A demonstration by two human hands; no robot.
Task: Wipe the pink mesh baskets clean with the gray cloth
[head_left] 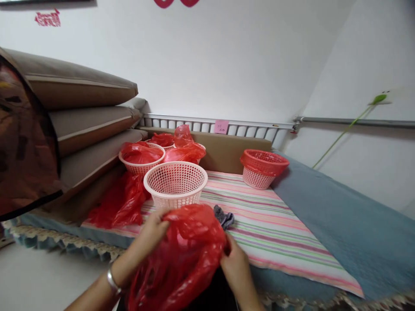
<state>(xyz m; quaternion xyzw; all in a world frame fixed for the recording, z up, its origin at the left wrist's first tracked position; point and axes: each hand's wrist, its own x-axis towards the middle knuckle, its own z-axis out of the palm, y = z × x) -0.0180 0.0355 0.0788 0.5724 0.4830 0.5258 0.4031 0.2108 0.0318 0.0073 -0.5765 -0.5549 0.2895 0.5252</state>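
Observation:
Between both hands is a red plastic bag (pixel 191 255), held spread in front of my body. My left hand (pixel 155 229) pinches its left edge, with a silver bangle on that wrist. My right hand (pixel 235 259) grips the right edge, its fingers partly behind the plastic. Just beyond the bag stands an upright pale pink plastic basket (pixel 177 201) with holes in its wall and no bag over its rim. The bag overlaps the lower front of this basket in view; I cannot tell whether they touch. A dark grey bunched cloth (pixel 223 217) lies right of the bag.
Bag-lined baskets (pixel 142 166) stand behind left, and loose red bags (pixel 119 207) lie below them. Another basket with a red bag over its rim (pixel 259 179) stands at right on the striped cloth (pixel 285 233). Stacked cushions (pixel 94 125) rise at left; a radiator (pixel 194 123) runs behind.

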